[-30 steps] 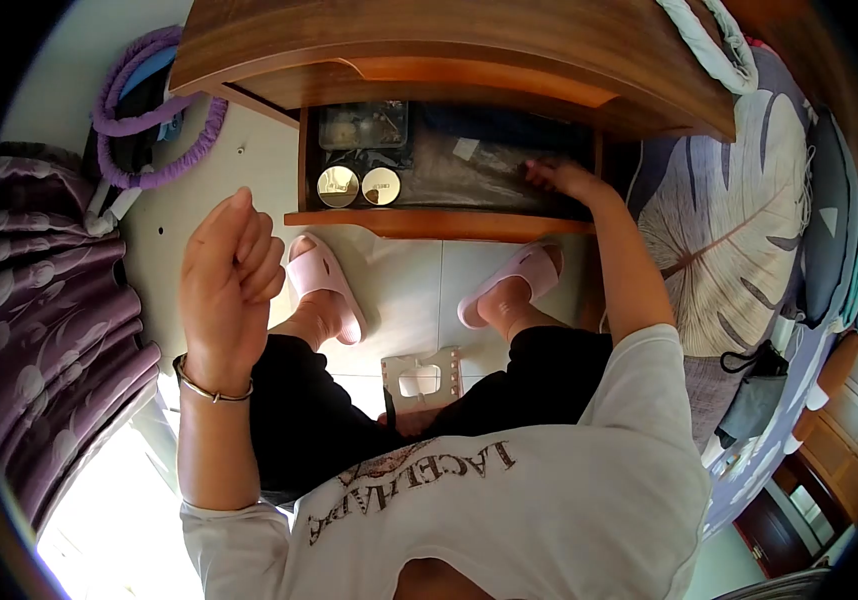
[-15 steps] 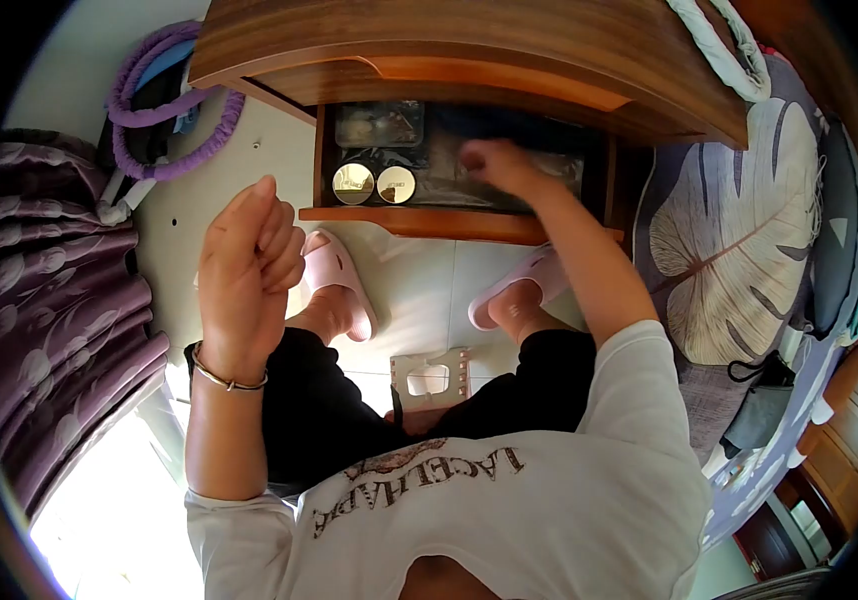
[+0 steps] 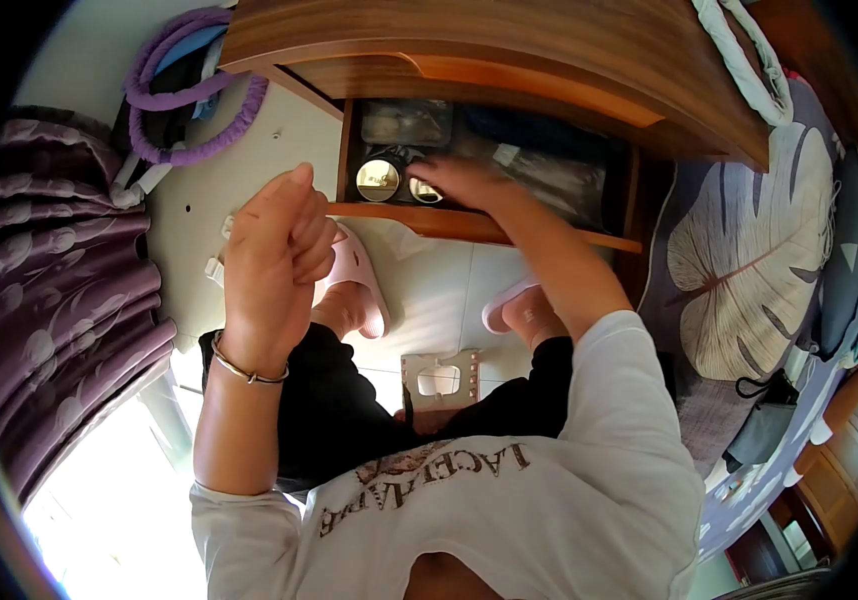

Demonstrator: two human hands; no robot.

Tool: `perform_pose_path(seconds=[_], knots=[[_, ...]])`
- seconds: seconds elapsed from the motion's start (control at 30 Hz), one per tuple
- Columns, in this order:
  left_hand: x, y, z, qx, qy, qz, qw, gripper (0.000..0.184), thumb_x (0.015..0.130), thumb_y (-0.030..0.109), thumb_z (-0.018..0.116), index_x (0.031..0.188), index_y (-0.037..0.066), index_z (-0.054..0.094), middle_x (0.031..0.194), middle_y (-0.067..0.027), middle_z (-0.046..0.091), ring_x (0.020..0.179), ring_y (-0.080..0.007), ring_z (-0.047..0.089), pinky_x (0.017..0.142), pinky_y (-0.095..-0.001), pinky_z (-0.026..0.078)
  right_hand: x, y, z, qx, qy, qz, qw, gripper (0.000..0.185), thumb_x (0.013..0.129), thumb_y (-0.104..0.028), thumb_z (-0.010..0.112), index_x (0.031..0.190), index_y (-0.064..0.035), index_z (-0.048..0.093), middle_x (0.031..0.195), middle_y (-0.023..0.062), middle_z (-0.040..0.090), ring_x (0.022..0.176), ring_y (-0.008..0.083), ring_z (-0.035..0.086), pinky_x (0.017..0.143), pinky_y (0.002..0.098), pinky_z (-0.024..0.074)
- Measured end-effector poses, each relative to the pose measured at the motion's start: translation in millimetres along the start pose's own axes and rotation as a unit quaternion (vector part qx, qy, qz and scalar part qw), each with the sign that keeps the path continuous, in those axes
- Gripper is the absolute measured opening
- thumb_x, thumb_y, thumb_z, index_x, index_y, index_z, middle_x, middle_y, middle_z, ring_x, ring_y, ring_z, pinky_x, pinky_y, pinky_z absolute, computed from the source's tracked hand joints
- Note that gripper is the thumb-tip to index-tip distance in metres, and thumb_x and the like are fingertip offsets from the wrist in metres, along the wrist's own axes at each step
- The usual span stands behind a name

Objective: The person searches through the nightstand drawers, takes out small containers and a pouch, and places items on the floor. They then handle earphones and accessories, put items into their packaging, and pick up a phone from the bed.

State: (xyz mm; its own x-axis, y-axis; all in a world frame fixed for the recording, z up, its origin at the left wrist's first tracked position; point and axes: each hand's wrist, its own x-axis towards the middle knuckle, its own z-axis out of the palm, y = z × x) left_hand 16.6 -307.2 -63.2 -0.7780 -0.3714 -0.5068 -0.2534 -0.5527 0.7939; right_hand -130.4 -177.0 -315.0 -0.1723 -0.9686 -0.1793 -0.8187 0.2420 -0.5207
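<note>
My left hand (image 3: pixel 277 235) is raised to the left of the drawer, closed in a fist with the thumb on top. Whatever its curled fingers hold, if anything, is hidden. Inside the pulled-out wooden drawer (image 3: pixel 429 219), my right hand (image 3: pixel 459 182) reaches down to a round gold-lidded compact (image 3: pixel 426 190). Its fingers lie around the compact's upper and right side, covering part of the shiny lid. A second, similar compact (image 3: pixel 378 180) sits just left of it. Behind them is a clear plastic box (image 3: pixel 406 123), and clear plastic packaging (image 3: pixel 559 188) fills the right part.
The brown wooden cabinet (image 3: pixel 509 50) overhangs the drawer. Purple padded rings (image 3: pixel 199 150) hang at the left, near a purple curtain (image 3: pixel 79 270). A leaf-patterned cushion (image 3: pixel 749 270) lies right. A small stool (image 3: pixel 439 380) is between my legs.
My right hand has moved left across the drawer, from above the plastic packaging to the right-hand compact. My left hand stays raised and closed. The view has shifted slightly.
</note>
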Motion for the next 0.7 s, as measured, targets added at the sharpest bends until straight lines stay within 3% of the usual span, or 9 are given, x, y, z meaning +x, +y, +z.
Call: perform_pose_path(seconds=[0.07,0.13,0.23,0.37,0.43,0.47,0.53,0.67,0.7], knots=[[-2,1,-3,0.005,-0.003,0.003,1.0,0.034,0.092,0.023,0.044,0.062,0.012,0.033,0.052,0.0045,0.025,0.042,-0.0042,0.018,0.037,-0.0204,0.014,-19,-2,-28,0.152,-0.079,0.134,0.976,0.037,0.084,-0.009,0.044,0.12,-0.0168,0.043,0.118,0.0125,0.05,0.102,0.0326,0.052,0.084,0.0385,0.0446],[-2,1,-6,0.005,-0.004,0.01,1.0,0.034,0.092,0.023,0.044,0.063,0.012,0.033,0.052,0.0045,0.025,0.042,-0.0042,0.018,0.037,-0.0203,0.014,-41,21,-26,0.115,-0.059,0.168,0.977,0.039,0.083,-0.006,0.043,0.121,-0.0153,0.042,0.122,0.0123,0.047,0.105,0.032,0.05,0.087,0.0373,0.0431],[-4,0,-5,0.0,0.0,0.006,1.0,0.034,0.092,0.023,0.044,0.063,0.012,0.033,0.052,0.0044,0.026,0.041,-0.0039,0.019,0.038,-0.02,0.014,-78,38,-34,-0.026,0.021,0.113,0.993,0.041,0.081,-0.004,0.046,0.121,-0.0139,0.042,0.123,0.0125,0.046,0.109,0.0318,0.047,0.09,0.0366,0.0415],[-5,1,-2,-0.003,-0.028,-0.008,1.0,0.033,0.091,0.023,0.046,0.062,0.011,0.034,0.053,0.0061,0.026,0.044,-0.0035,0.02,0.039,-0.0208,0.016,-97,52,-38,-0.124,-0.041,0.104,0.986,0.044,0.079,-0.001,0.048,0.121,-0.0142,0.042,0.124,0.0116,0.045,0.111,0.032,0.046,0.09,0.0369,0.0414],[-7,1,-1,-0.008,-0.039,-0.002,0.999,0.033,0.092,0.022,0.045,0.063,0.011,0.035,0.053,0.0061,0.026,0.044,-0.0036,0.02,0.039,-0.0208,0.016,-98,81,-9,-0.039,-0.026,0.207,0.977,0.037,0.085,-0.007,0.041,0.122,-0.0126,0.04,0.123,0.0181,0.045,0.111,0.0364,0.045,0.094,0.0391,0.0372],[-7,1,-2,-0.009,-0.041,0.0,0.999,0.033,0.092,0.022,0.045,0.063,0.011,0.035,0.053,0.006,0.026,0.044,-0.0037,0.02,0.04,-0.0208,0.016,-100,77,-15,-0.04,-0.027,0.206,0.977,0.037,0.085,-0.007,0.041,0.122,-0.0126,0.04,0.123,0.0181,0.045,0.111,0.0364,0.045,0.094,0.0391,0.0372],[-7,1,-2,-0.011,-0.041,0.003,0.999,0.033,0.092,0.022,0.045,0.063,0.011,0.035,0.053,0.006,0.026,0.044,-0.0038,0.02,0.04,-0.0209,0.016,-105,69,-28,-0.056,-0.042,0.215,0.974,0.036,0.089,-0.02,0.039,0.123,-0.0108,0.039,0.125,0.0182,0.044,0.113,0.0355,0.045,0.095,0.0397,0.0355],[-6,0,-3,-0.004,-0.04,0.001,0.999,0.033,0.092,0.022,0.045,0.063,0.011,0.035,0.053,0.006,0.026,0.044,-0.0039,0.02,0.04,-0.021,0.016,-100,50,-43,-0.013,-0.091,0.243,0.966,0.034,0.089,-0.022,0.039,0.121,-0.0105,0.042,0.125,0.0186,0.044,0.111,0.035,0.045,0.095,0.0391,0.0352],[-5,0,-3,-0.003,-0.037,0.001,0.999,0.033,0.092,0.022,0.045,0.062,0.011,0.034,0.053,0.006,0.026,0.044,-0.004,0.02,0.04,-0.021,0.016,-95,46,-42,0.137,-0.086,0.259,0.952,0.035,0.083,-0.011,0.046,0.117,-0.0099,0.043,0.121,0.0174,0.046,0.11,0.0337,0.046,0.09,0.0367,0.039]])
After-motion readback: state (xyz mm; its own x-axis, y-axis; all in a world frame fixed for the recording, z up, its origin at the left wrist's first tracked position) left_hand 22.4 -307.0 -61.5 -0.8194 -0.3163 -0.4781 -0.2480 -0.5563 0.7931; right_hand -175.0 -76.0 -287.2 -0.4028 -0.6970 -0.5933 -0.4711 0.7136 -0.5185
